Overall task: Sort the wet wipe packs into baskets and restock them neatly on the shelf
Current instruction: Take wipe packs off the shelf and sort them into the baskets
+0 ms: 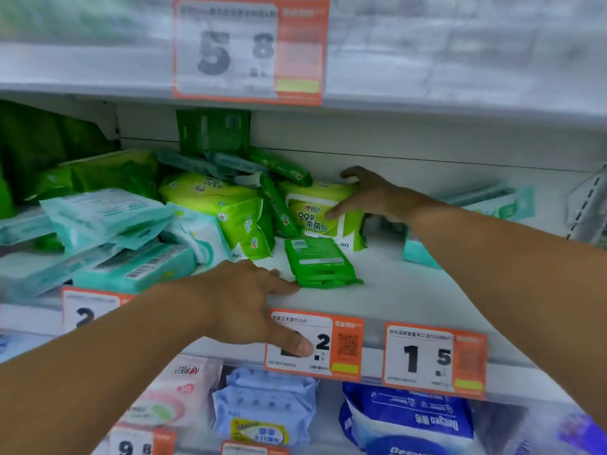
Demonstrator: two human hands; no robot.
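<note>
A jumble of wet wipe packs covers the left half of the white shelf (394,290). My right hand (368,195) rests with straight fingers on the right side of an upright lime-green pack (312,205). A small dark-green flat pack (318,264) lies alone on the shelf in front of it. My left hand (249,300) lies flat at the shelf's front edge, its fingertips touching the small pack's left corner and its thumb over a price tag (315,343). Teal packs (108,244) are heaped at the left, with more lime-green packs (223,208) beside them.
A second price tag (433,359) hangs on the shelf edge at the right. A teal pack (423,254) sits behind my right forearm. The lower shelf holds pink, light-blue and dark-blue packs (266,405). An upper shelf with a large price sign (249,47) is overhead.
</note>
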